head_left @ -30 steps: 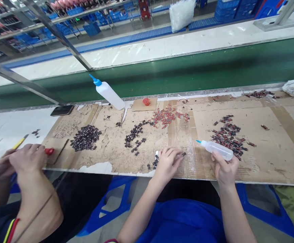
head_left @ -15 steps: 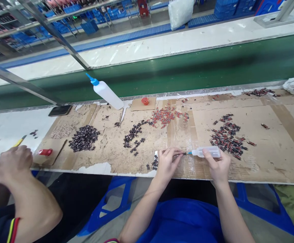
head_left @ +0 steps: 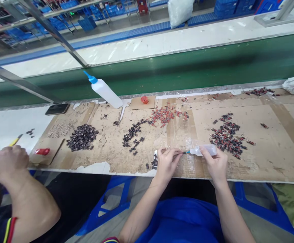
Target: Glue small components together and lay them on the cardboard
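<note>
My left hand (head_left: 167, 162) pinches a small dark part (head_left: 183, 153) between thumb and fingertips; its exact kind is too small to tell. My right hand (head_left: 216, 163) grips a small translucent squeeze bottle (head_left: 205, 150), tilted on its side. The bottle's thin blue-green tip points left and meets the part, or nearly so. Beside my left wrist lie several small black pieces (head_left: 155, 162). A heap of black-and-red parts (head_left: 228, 136) sits beyond my right hand, and a pile of red parts (head_left: 163, 114) lies ahead of my left.
Cardboard (head_left: 260, 148) covers the table. Black pieces (head_left: 82, 137) are heaped at left. A large white bottle (head_left: 106, 92) with a blue nozzle leans at the back, near a red cap (head_left: 144, 100) and a phone (head_left: 57, 109). A co-worker's hand (head_left: 10, 162) is at far left.
My right hand and the squeeze bottle have shifted slightly left, bringing the tip closer to the part. My left hand keeps its pinch. The co-worker's hands moved a little left.
</note>
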